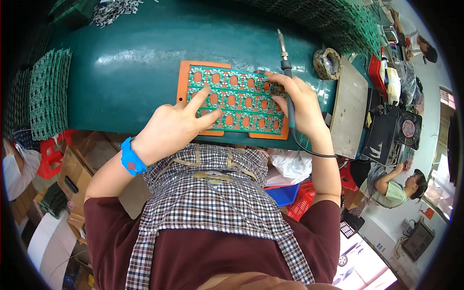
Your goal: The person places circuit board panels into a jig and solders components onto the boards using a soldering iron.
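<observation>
While left fingers (198, 100) splay, right fingers (291, 86) gripping an iron (286, 66), ovals (234, 80) pierce green boards (241, 92).

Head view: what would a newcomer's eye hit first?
Probably the green circuit panel on its orange fixture, near the middle of the teal bench, with the left hand and right hand at it. Next, the soldering iron beside the right hand, tip pointing away from the person. Then the bright blue band around the left wrist.
</observation>
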Available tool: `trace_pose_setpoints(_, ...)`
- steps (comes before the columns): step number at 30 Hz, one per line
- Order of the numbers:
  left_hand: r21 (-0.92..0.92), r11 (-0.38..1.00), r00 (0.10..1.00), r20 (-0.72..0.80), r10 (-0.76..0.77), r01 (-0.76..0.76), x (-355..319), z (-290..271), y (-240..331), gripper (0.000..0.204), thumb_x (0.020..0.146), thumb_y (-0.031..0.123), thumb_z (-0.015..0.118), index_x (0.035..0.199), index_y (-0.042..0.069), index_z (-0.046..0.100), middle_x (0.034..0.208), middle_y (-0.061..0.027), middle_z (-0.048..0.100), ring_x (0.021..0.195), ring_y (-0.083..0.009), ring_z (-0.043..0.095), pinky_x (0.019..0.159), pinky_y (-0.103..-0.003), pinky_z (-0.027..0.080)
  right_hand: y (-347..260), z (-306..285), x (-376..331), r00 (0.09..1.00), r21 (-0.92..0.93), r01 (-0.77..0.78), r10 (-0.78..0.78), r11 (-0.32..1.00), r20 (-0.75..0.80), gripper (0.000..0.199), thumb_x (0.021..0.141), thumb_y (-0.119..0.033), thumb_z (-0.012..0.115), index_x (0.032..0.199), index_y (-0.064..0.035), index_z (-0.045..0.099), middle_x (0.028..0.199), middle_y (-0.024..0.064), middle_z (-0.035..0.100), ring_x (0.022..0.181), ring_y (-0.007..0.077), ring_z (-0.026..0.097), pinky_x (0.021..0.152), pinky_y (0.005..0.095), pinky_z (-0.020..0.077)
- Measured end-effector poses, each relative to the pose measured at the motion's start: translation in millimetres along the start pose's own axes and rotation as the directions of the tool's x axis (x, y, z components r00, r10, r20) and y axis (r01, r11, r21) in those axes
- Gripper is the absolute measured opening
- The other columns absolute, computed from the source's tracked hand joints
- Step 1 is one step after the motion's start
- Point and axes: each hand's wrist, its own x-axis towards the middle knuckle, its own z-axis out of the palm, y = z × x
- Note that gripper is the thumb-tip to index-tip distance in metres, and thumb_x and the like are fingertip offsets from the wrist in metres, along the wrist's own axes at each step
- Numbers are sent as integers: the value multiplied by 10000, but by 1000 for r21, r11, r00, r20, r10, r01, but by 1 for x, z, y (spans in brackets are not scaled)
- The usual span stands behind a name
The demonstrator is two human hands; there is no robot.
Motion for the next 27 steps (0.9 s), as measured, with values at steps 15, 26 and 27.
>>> trace_pose_setpoints(15,-35,999,1000,-17,6,-7,-3,3,-1,363,771,112,639,1125,181,603,1279,-173,499,712,-193,651,549,-281,537,7,-1,-10,1000,-3,-25,25,1000,6,493,703,27,689,1159,-84,539,870,83,592,765,261,572,686,354,454)
trace_pose_setpoints(26,-25,999,997,61,-47,48,-5,1,-2,325,817,203,642,1136,166,594,1307,-147,494,690,-190,660,536,-291,526,-6,-7,-8,995,-157,-58,70,986,74,463,733,-23,664,1169,-119,540,914,107,626,844,334,598,729,402,474)
trace_pose_setpoints(27,-126,991,999,18,-37,39,-5,0,-5,319,818,166,641,1134,160,595,1303,-134,500,689,-209,662,542,-298,530,-1,-9,-11,998,-159,-25,34,987,53,473,727,-7,670,1168,-117,540,935,108,633,857,332,605,739,394,479)
